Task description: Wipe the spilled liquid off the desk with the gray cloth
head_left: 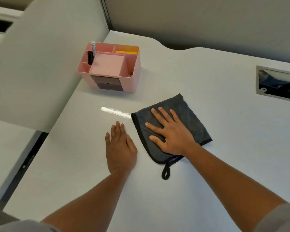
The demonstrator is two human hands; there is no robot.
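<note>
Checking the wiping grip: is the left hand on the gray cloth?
No, the left hand lies flat on the bare desk beside the gray cloth.

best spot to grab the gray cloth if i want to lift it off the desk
Take the black hanging loop at the near corner of the gray cloth, coming from the near side. It sticks out clear of the right hand pressing the cloth flat.
</note>
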